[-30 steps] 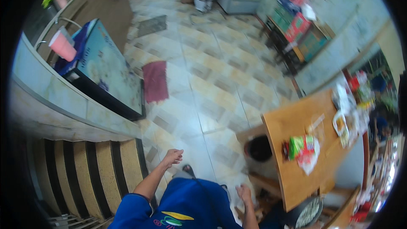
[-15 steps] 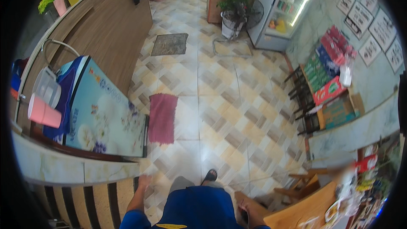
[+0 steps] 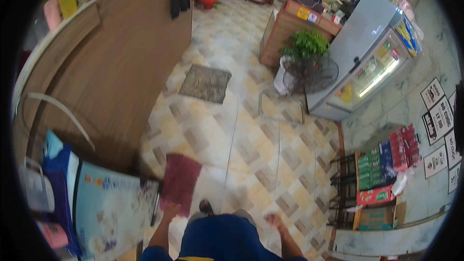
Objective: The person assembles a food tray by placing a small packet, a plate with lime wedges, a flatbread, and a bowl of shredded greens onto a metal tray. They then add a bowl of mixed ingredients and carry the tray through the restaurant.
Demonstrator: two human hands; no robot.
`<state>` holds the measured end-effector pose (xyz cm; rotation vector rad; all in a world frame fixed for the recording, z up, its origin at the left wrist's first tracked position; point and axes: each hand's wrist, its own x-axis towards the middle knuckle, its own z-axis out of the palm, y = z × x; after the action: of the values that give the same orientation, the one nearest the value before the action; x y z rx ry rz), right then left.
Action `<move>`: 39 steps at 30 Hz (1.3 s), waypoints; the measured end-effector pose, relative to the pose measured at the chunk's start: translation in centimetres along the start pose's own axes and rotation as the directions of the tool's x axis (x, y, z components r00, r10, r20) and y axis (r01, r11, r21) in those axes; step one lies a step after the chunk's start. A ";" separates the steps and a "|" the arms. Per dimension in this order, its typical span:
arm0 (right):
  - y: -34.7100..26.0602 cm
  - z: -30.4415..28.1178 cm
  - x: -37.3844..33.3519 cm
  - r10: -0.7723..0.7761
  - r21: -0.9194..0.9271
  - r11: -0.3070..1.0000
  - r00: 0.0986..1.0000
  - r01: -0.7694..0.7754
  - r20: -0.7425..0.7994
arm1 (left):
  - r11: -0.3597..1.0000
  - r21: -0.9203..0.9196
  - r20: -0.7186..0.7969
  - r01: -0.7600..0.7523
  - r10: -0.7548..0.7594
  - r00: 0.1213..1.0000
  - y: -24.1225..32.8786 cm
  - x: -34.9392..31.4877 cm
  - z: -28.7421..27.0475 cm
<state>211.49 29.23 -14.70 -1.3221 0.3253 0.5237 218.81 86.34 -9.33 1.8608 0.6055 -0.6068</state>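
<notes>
My left hand [image 3: 171, 210] hangs low in front of me, just above the near end of a dark red floor mat [image 3: 181, 179] in the view. Its fingers look loosely apart, and I see nothing in them. Close by on the left is a glossy pale chest [image 3: 113, 208] with a flower print. My right hand [image 3: 275, 221] is held out over the tiled floor [image 3: 251, 179], slightly blurred, its fingers loosely spread and no object visible in them. One sandalled foot [image 3: 206, 207] shows ahead of my blue shirt.
A grey doormat [image 3: 206, 83] lies farther ahead. Beyond it stand a floor fan [image 3: 311, 75], a leafy plant [image 3: 309, 43], a wooden counter [image 3: 275, 43] and a glass-door fridge [image 3: 367, 77]. Stacked drink cartons [image 3: 369, 169] line the right wall. A brown wooden partition [image 3: 135, 43] rises on the left.
I have moved forward: the red mat, chest and cartons sit lower in view, and the wooden table at lower right is gone. My right hand has swung forward. The other foot now shows.
</notes>
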 end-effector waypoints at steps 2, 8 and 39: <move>-0.2 0.9 1.2 0.544 -0.605 0.631 0.833 -0.486 -0.102 | 0.974 -0.207 -0.029 -0.094 0.090 0.995 8.4 4.1 0.2; -10.1 -5.2 13.9 0.742 -0.650 0.225 0.560 -0.726 -0.369 | 0.948 -0.315 0.089 0.052 -0.025 0.996 19.7 18.1 -0.9; -44.7 -6.0 77.7 0.580 -0.137 0.767 0.769 -0.627 -0.269 | 0.936 0.147 0.144 -0.321 0.301 0.943 88.4 90.9 -2.9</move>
<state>301.26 30.21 -18.71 -1.4843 0.9203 0.9919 344.75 71.43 -7.98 2.0088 0.1762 -0.5658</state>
